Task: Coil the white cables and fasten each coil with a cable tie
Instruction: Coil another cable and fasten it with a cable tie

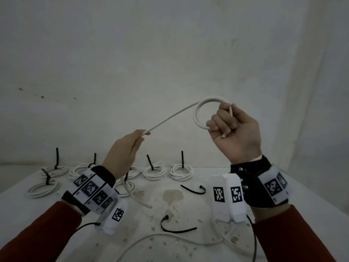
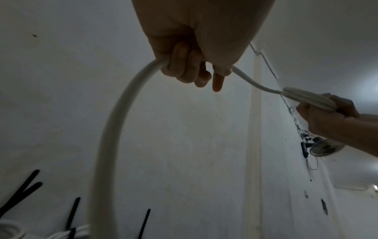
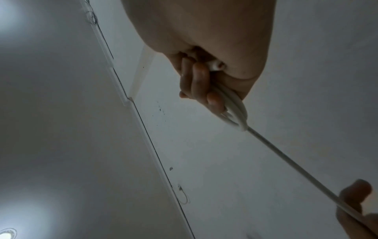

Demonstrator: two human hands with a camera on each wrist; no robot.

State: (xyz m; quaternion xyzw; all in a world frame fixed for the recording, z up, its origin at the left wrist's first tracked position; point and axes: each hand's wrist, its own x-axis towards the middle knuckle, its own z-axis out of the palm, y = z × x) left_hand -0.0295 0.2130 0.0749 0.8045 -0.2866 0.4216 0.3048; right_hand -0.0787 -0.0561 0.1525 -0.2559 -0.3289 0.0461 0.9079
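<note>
My right hand [image 1: 229,125] is raised above the table and grips a small coil [image 1: 200,115] of white cable [image 1: 170,118], its cut end poking out by the palm [image 3: 214,67]. From the coil the cable runs down-left to my left hand [image 1: 132,142], which holds it between thumb and curled fingers [image 2: 184,67]. Below that hand the cable hangs in a long arc [image 2: 114,129] to the table, its free end [image 1: 145,204] lying there. Two loose black cable ties [image 1: 192,190] [image 1: 175,226] lie on the table in front.
Several tied white coils [image 1: 180,172] with upright black tie tails sit along the back of the stained white table [image 1: 188,242]. Another loose white cable [image 1: 170,238] snakes across the near edge. A grey wall stands close behind. A wall fan [image 2: 325,147] shows at far right.
</note>
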